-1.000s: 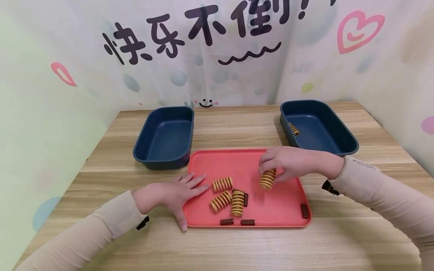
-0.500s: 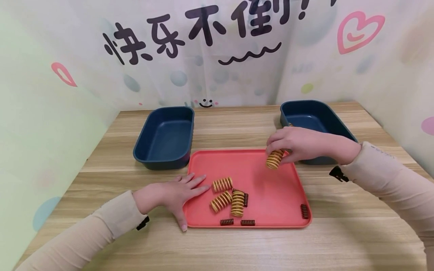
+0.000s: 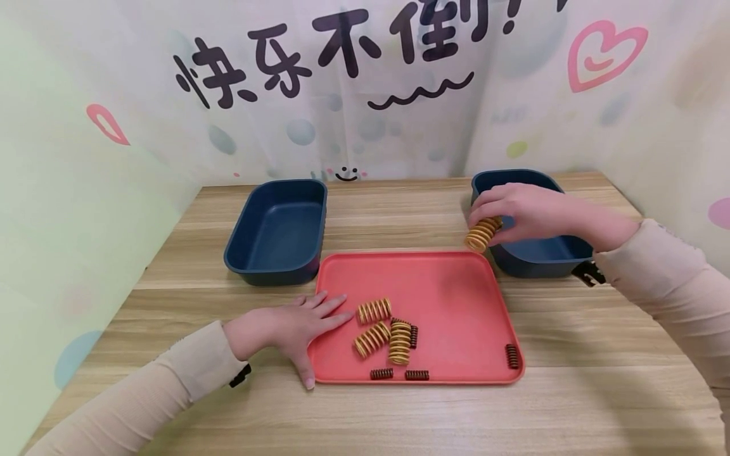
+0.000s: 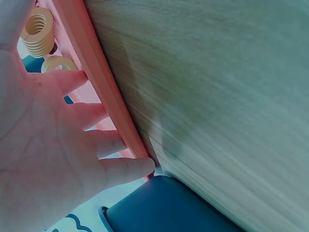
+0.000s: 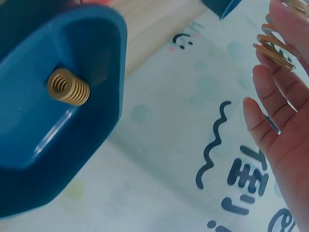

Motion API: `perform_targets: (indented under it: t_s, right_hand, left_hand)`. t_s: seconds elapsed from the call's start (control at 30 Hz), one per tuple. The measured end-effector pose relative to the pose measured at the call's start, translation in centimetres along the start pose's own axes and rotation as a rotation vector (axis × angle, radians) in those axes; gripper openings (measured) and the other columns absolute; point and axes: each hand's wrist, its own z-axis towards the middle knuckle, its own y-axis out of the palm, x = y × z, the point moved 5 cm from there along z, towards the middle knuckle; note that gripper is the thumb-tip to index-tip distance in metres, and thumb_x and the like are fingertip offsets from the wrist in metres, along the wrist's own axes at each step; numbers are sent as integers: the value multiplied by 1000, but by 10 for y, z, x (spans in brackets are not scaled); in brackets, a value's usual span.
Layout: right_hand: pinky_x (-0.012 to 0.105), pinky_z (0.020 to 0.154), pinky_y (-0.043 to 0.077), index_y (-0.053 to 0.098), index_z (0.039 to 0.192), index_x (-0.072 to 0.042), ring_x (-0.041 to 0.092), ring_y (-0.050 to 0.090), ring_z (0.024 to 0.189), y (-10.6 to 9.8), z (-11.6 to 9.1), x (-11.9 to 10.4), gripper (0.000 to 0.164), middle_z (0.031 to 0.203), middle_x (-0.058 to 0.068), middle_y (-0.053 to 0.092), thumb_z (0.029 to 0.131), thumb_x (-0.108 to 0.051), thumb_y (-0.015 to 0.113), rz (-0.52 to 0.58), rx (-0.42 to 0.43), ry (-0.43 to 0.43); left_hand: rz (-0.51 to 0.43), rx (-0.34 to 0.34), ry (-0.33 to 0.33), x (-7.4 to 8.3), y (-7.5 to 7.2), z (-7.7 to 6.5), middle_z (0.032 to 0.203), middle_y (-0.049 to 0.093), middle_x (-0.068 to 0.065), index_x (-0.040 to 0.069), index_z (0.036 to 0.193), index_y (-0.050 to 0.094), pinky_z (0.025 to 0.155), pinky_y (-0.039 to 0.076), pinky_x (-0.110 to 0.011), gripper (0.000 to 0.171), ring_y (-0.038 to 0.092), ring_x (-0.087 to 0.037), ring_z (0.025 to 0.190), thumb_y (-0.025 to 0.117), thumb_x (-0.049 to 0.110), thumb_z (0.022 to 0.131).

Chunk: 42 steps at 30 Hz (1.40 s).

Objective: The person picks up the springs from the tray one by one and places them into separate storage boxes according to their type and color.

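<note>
I see the right hand (image 3: pixel 520 212) held up at one o'clock of the tray (image 3: pixel 422 278), fingers pinching a gold spring (image 3: pixel 482 235). The left hand (image 3: pixel 298 326) rests widely spread, gripping nothing, on the nine o'clock edge.

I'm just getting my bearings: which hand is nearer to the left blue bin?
Left. The left hand rests on the rim of the red tray, just in front of the left blue bin; the right hand holds a gold spring by the right blue bin.
</note>
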Motion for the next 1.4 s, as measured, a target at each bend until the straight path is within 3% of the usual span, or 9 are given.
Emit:
perform_targets:
  t_s: [0.37,0.6,0.97,1.4]
  right_hand:
    - [36,69,50,64,98,-14,15,53,87,-7,-11,25,46,98,2,60,58,-10,85,-4,-10,97]
    - [33,68,50,64,97,-13,14,54,83,-7,-21,44,40,95,-1,59,61,-12,83,-3,-50,191]
    - [40,72,50,66,98,-12,19,56,84,-2,-35,70,38,97,3,60,64,-14,82,-19,-117,338]
    - [43,76,48,65,102,-6,21,56,83,8,-48,102,34,96,8,60,70,-10,78,48,-178,513]
  left_hand:
    - [0,-4,0,-1,1,1,155,-1,-2,24,148,15,108,7,-55,113,-3,-32,140,76,57,59]
    - [-11,-4,-1,-1,1,0,155,-1,-2,24,148,15,108,7,-55,113,-3,-31,140,77,57,58]
    - [-14,2,1,-3,3,1,155,0,-2,24,148,16,108,7,-56,113,-3,-32,140,77,58,58]
    - [-18,4,-1,-2,1,1,155,-1,-2,24,148,16,108,7,-55,113,-3,-32,140,77,56,58]
